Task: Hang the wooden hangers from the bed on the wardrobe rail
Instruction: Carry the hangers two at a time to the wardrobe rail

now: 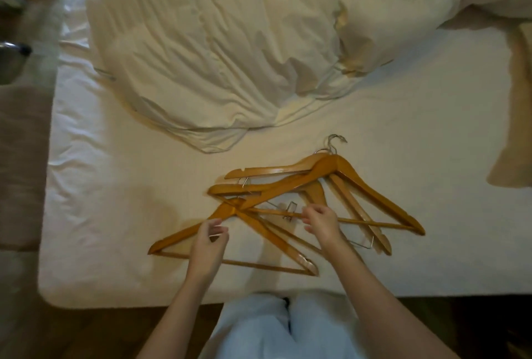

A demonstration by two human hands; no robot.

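Several wooden hangers [290, 186] lie in a crossed pile on the white bed sheet [121, 191] near the bed's front edge, their metal hooks [335, 141] pointing to the far side. My left hand [208, 246] hovers over the nearest hanger [247, 265], fingers curled and apart, just above its left arm. My right hand [322, 223] reaches into the middle of the pile, fingertips touching a thin crossbar [276, 212]. Neither hand has a closed grip on a hanger. No wardrobe rail is in view.
A crumpled white duvet [224, 50] covers the far half of the bed. A beige cloth [515, 117] lies at the right edge. Dark floor runs along the bed's front edge, with my legs in pale trousers [276, 327] against it. A brown surface [20, 163] borders the left.
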